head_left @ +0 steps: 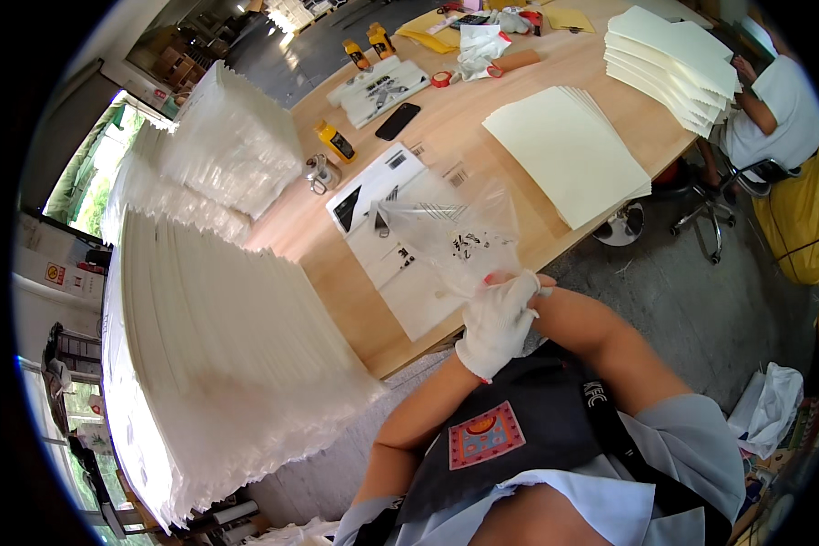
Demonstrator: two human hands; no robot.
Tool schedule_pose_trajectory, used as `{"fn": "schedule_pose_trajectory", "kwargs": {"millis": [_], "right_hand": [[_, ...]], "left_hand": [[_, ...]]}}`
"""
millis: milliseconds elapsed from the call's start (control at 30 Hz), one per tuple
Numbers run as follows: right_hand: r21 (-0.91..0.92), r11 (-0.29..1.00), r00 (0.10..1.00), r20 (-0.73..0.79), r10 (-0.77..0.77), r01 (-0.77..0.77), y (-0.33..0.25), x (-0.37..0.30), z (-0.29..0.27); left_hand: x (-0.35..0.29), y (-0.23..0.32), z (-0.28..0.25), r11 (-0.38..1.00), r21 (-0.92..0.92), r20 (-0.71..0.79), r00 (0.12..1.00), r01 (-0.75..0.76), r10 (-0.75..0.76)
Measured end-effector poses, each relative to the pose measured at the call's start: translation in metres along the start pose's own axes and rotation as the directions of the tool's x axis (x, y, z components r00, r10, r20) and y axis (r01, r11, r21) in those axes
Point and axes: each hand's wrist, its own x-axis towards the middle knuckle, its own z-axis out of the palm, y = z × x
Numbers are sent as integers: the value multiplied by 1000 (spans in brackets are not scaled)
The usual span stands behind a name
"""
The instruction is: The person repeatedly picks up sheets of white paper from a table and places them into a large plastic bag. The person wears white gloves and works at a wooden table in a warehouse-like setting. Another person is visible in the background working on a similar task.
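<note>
In front of my apron, my left hand (pixel 499 328) in a white knitted glove is closed on the gathered end of a clear plastic bag (pixel 496 223). My right hand (pixel 543 293) meets it from the right, mostly hidden behind the glove, so its grip does not show. The bag puffs out over the table, with dark printing on it. Beneath it lies a flat white printed sheet or bag (pixel 419 296) with black markings, close to the table edge.
Tall stacks of white plastic-wrapped sheets (pixel 218 337) stand on the left. Cream paper sheets (pixel 564 155) and a fanned pile (pixel 669 64) lie on the wooden table (pixel 464 109), with a phone (pixel 398 121) and an orange-drink bottle (pixel 335 143). A person (pixel 778 114) sits at the far right.
</note>
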Motion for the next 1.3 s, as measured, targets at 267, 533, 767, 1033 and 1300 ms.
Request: {"fn": "schedule_pose_trajectory", "kwargs": {"millis": [267,533,767,1033,1300], "right_hand": [[-113,963,966,-47,-253,247,31,-27,1],[219,970,994,1,-110,107,11,-15,-5],[333,943,1000,-6,-7,8,46,-22,7],[-157,970,888,-449,96,-184,193,-78,16],[-321,943,953,-303,-12,-90,247,-67,14]], "left_hand": [[9,-66,-31,983,30,-28,983,183,-182],[-14,37,6,941,185,275,934,-282,226],[-23,-87,31,976,159,42,988,-152,147],[-36,-136,6,805,-307,25,850,507,-526],[11,-116,40,924,-179,219,929,338,-298]]}}
